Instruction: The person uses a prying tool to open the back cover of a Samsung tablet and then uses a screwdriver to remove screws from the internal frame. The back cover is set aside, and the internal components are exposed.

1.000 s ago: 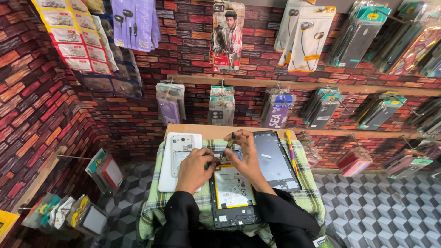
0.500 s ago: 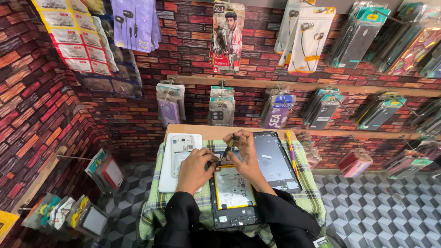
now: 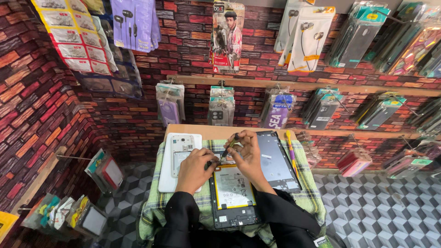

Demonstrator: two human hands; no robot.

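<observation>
Head view, looking down: a red and dark brick-pattern wall is hung with glossy packages. A purple earphone pack (image 3: 133,23) hangs top left beside yellow-edged card sheets (image 3: 69,41); a tall red-and-grey carded package (image 3: 228,36) hangs at centre, white earphone boxes (image 3: 305,36) to its right, dark phone-case packs (image 3: 358,32) further right. Lower down, a wooden rail (image 3: 303,86) carries smaller clear pouches, one purple (image 3: 170,108), one grey (image 3: 221,108), one blue-violet (image 3: 278,112).

Below, a small wooden table (image 3: 197,131) is draped in a green checked cloth (image 3: 156,206). On it lies the opened tablet (image 3: 232,195), back off, its black frame showing a pale rectangular battery rimmed in yellow. The left hand (image 3: 195,167) presses at the tablet's top-left corner, fingers curled; whether it grips anything I cannot tell. The right hand (image 3: 248,154) has its grip closed round a slim screwdriver (image 3: 228,149), tip angled down onto the tablet's upper edge. A white back cover (image 3: 179,160) lies flat to the left, partly under the left hand; a dark glass screen panel (image 3: 278,160) lies to the right, with a yellow-and-pink pen-like tool (image 3: 291,149) just beside it. Black sleeves (image 3: 183,220) cover both arms.
</observation>
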